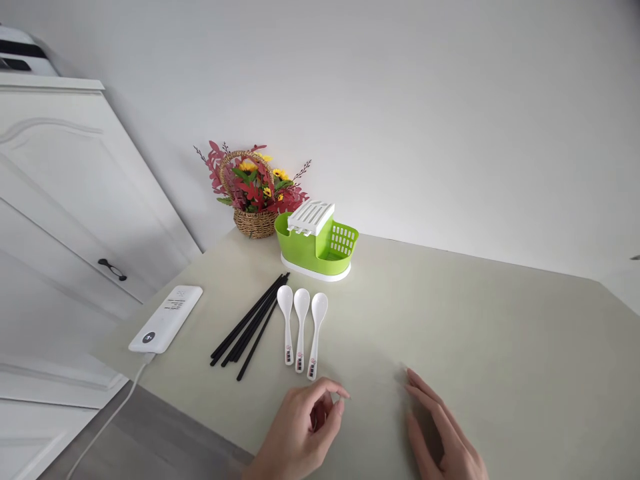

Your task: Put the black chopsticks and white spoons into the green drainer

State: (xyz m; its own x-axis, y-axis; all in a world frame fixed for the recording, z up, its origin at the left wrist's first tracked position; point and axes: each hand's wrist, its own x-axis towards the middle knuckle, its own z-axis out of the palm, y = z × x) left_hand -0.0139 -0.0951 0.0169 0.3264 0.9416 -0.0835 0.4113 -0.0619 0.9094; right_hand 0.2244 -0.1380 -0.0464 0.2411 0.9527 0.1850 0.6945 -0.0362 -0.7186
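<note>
Probably light, stiff, slick spoons (301, 312) (in front of caddy (304, 251)) | pinch handles (300, 347) | left grip (304, 427) loosely curled, right grip (445, 437) spread, both empty

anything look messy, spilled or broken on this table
Only mildly: the black chopsticks lie in a loose, slanting heap, their near ends uneven and one angled away from the rest. That looks untidy beside the white spoons, which lie in a fairly neat row to their right. No spill or damage shows.
</note>
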